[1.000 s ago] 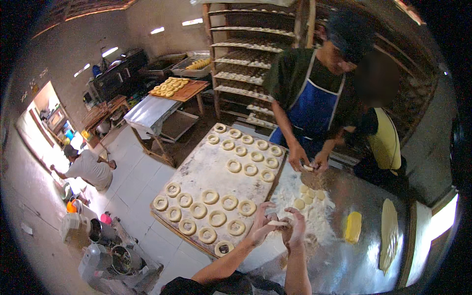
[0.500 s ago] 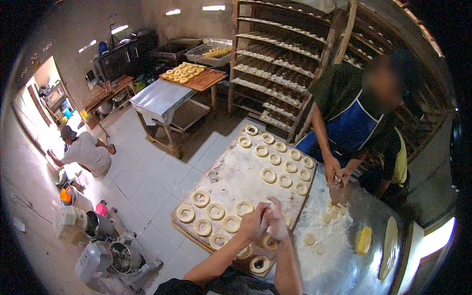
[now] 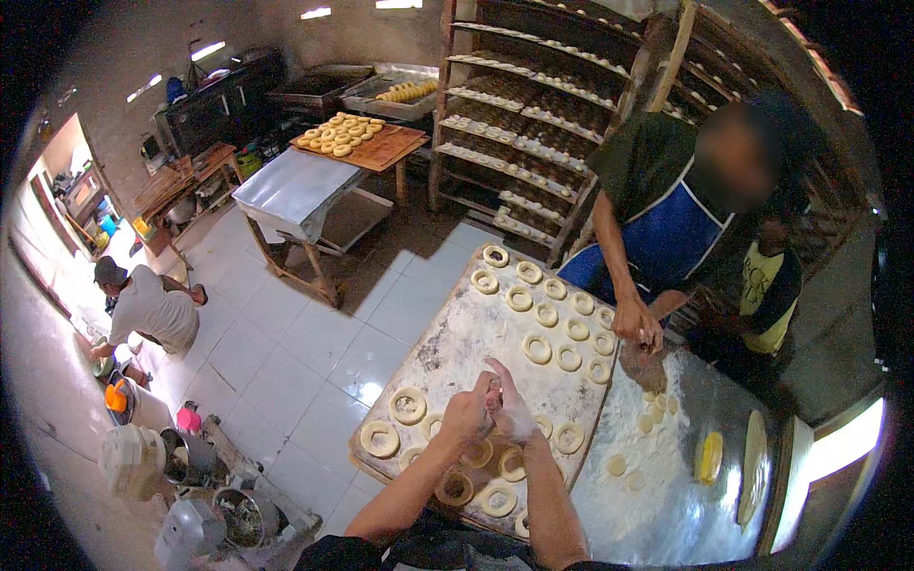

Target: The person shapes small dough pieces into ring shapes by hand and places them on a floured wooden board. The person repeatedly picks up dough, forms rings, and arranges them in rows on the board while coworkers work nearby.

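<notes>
Over the near part of a floured wooden board (image 3: 433, 338), my hands meet in front of me. My left hand (image 3: 468, 415) is closed, its fingers curled against the right. My right hand (image 3: 515, 417), dusted white with flour, is pressed to it with a finger or thumb pointing up. Whatever lies between them is hidden by the fingers. Raw dough rings lie beneath and around both hands, among them a ring (image 3: 394, 405) at the left and another (image 3: 569, 449) beside my right wrist. More dough rings (image 3: 538, 362) cover the board's far right.
Across a floured metal table (image 3: 657, 514), a co-worker in a blue apron (image 3: 657, 238) holds both hands together above small dough rounds (image 3: 645, 423). A yellow object (image 3: 708, 459) lies there too. Behind stand a tray rack (image 3: 533, 114) and a table (image 3: 295, 200) bearing browned rings. Mixers (image 3: 195, 533) stand lower left.
My view has shifted, so the board sits differently in it. My joined hands have moved slightly left in the picture and remain together. The co-worker's hands have come closer together.
</notes>
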### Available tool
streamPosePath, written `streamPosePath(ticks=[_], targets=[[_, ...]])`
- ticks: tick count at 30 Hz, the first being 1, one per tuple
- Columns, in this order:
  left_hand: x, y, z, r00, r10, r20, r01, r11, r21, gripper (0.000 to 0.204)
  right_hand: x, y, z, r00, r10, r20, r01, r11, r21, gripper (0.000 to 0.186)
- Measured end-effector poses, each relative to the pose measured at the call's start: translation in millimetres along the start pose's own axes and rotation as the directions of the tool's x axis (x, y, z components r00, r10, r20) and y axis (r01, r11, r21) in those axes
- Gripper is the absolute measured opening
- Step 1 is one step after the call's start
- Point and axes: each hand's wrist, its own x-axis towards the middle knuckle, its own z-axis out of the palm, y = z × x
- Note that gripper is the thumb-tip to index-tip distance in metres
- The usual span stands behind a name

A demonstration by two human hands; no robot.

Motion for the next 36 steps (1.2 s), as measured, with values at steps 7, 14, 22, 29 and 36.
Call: streamPosePath(ticks=[7,14,22,29,36], targets=[[17,-13,-6,0.995,-0.100,0.002,0.100,0.993,-0.067,0.035,23,14,11,0.988,0.045,-0.147,-0.048,0.999,-0.017,0.049],[61,-31,-23,0.960,-0.185,-0.212,0.277,0.760,0.588,0.048,63,17,14,0.814,0.456,-0.359,-0.580,0.666,-0.469,0.082],[25,-61,-24,0.962,-0.267,0.061,0.177,0.774,0.608,0.060,41,14,19,0.915,0.374,-0.150,-0.276,0.310,-0.910,0.091],[29,-65,-11,0.988,-0.150,0.021,0.109,0.803,0.586,0.067,-30,14,-41,0.937,0.039,-0.347,-0.310,0.548,-0.777,0.059],[-28,37,98,0.975,0.078,0.206,-0.103,0.989,0.111,0.036,-207,5,-205,0.715,0.159,-0.681,-0.699,0.201,-0.686,0.024]])
